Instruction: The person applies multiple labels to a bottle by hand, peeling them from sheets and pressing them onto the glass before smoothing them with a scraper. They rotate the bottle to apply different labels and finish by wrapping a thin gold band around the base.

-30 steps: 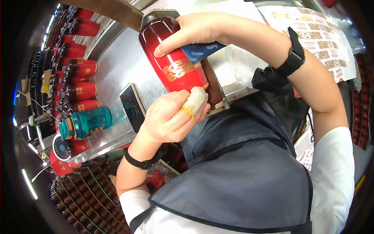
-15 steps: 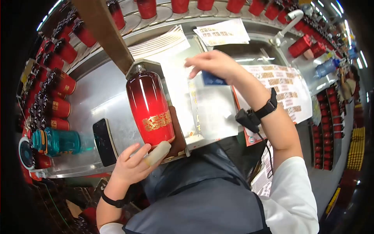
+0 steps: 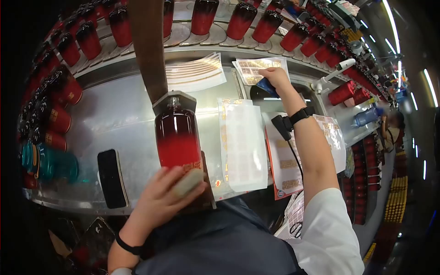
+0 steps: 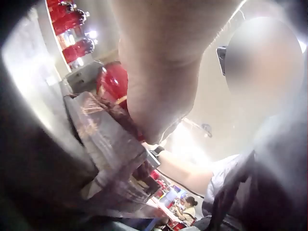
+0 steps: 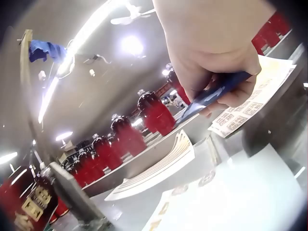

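A bottle, dark at its neck and red below with a gold band near its base, lies in a metal-ended holder. My left hand, slightly blurred, rests at the bottle's lower end with fingers loosely bent; one finger wears a whitish cover. In the left wrist view the forearm hides that hand's fingers beside the red bottle. At the sheets of gold stickers, my right hand grips a flat blue piece and reaches the top sheet with its fingertips.
A wooden beam rises behind the bottle. A phone and teal flask lie left; white sheets lie right. Beyond stand rows of red bottles and a faucet by a sink.
My right hand has left the bottle and moved out to the sticker sheets, carrying the blue piece. My left hand has stayed by the bottle's base, its fingers now over the lower end. The head view has shifted.
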`<action>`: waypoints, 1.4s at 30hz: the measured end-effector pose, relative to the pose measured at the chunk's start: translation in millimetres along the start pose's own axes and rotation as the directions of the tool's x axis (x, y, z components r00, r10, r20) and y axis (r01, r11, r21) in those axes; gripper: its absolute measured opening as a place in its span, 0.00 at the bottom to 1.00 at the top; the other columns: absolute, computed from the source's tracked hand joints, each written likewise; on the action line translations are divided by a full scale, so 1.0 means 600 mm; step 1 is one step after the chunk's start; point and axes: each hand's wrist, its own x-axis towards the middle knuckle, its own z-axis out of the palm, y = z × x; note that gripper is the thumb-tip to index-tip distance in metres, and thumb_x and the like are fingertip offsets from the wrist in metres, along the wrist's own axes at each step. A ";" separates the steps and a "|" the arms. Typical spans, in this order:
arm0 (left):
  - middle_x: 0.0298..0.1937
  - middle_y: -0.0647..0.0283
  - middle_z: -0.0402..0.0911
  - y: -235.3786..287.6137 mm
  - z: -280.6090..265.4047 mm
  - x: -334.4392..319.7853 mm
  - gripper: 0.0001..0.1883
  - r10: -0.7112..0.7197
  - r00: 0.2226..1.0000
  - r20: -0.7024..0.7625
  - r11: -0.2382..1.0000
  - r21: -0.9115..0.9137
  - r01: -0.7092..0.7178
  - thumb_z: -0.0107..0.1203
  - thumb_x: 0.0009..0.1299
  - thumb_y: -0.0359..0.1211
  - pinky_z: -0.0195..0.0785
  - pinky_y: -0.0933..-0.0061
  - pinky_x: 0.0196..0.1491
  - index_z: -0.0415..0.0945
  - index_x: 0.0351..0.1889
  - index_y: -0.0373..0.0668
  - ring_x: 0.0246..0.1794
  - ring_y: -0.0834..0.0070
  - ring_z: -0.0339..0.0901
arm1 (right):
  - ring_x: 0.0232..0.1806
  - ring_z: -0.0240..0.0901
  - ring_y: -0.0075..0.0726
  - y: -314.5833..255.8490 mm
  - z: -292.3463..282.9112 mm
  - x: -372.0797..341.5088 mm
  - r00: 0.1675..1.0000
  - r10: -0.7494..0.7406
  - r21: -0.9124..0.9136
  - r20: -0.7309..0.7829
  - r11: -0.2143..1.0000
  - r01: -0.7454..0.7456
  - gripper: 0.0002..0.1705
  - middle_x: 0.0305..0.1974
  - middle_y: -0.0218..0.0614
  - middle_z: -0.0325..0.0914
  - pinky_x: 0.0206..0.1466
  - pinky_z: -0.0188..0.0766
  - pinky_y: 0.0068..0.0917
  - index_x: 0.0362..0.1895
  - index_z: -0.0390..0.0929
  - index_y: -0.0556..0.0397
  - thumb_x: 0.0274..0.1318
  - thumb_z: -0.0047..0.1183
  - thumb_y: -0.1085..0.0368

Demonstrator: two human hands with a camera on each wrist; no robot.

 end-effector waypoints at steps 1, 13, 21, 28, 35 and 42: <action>0.69 0.58 0.70 0.001 0.008 -0.014 0.30 -0.149 0.985 -0.088 0.989 -0.024 0.148 0.64 0.57 0.32 0.64 0.58 0.70 0.78 0.62 0.56 0.72 0.57 0.63 | 0.22 0.67 0.20 0.035 -0.019 0.029 1.000 -0.009 0.029 -0.029 1.000 0.010 0.18 0.22 0.25 0.76 0.27 0.63 0.25 0.34 0.87 0.61 0.51 0.69 0.56; 0.69 0.45 0.71 -0.009 0.008 0.002 0.37 -0.227 0.967 -0.119 0.962 -0.185 0.203 0.75 0.54 0.40 0.69 0.49 0.65 0.74 0.61 0.40 0.69 0.41 0.67 | 0.16 0.63 0.28 0.131 -0.035 0.038 0.972 -0.045 -0.203 -0.231 0.979 -0.003 0.36 0.15 0.32 0.71 0.22 0.60 0.35 0.13 0.78 0.59 0.42 0.72 0.37; 0.67 0.51 0.73 -0.007 0.050 -0.022 0.43 -0.369 0.893 -0.258 0.922 -0.220 0.317 0.78 0.51 0.46 0.68 0.50 0.64 0.72 0.64 0.39 0.68 0.45 0.67 | 0.15 0.69 0.28 0.113 -0.018 0.023 0.986 0.012 -0.343 -0.169 0.937 -0.070 0.35 0.14 0.35 0.74 0.21 0.63 0.32 0.15 0.80 0.58 0.34 0.75 0.36; 0.74 0.43 0.61 -0.009 0.051 -0.008 0.68 -0.641 0.768 -0.003 0.637 -0.560 0.530 0.82 0.46 0.46 0.63 0.54 0.69 0.45 0.77 0.32 0.70 0.53 0.67 | 0.24 0.75 0.27 0.135 -0.032 -0.008 0.960 0.270 0.241 -0.075 0.939 -0.245 0.23 0.30 0.33 0.83 0.28 0.68 0.26 0.36 0.85 0.61 0.46 0.76 0.53; 0.72 0.46 0.62 -0.019 0.047 0.009 0.72 -0.616 0.786 0.050 0.599 -0.618 0.509 0.83 0.44 0.44 0.62 0.56 0.69 0.40 0.79 0.33 0.71 0.53 0.66 | 0.30 0.76 0.25 0.185 -0.010 0.017 0.973 0.231 0.522 -0.007 0.831 -0.194 0.11 0.32 0.30 0.83 0.38 0.70 0.22 0.40 0.86 0.57 0.54 0.67 0.66; 0.63 0.40 0.70 -0.027 0.027 0.011 0.72 -0.552 0.834 -0.013 0.696 -0.558 0.452 0.79 0.48 0.53 0.73 0.52 0.56 0.38 0.78 0.28 0.56 0.46 0.76 | 0.34 0.73 0.17 -0.096 0.012 -0.223 0.977 -0.057 0.434 0.205 0.900 -0.038 0.10 0.34 0.24 0.82 0.40 0.67 0.16 0.40 0.86 0.57 0.59 0.64 0.63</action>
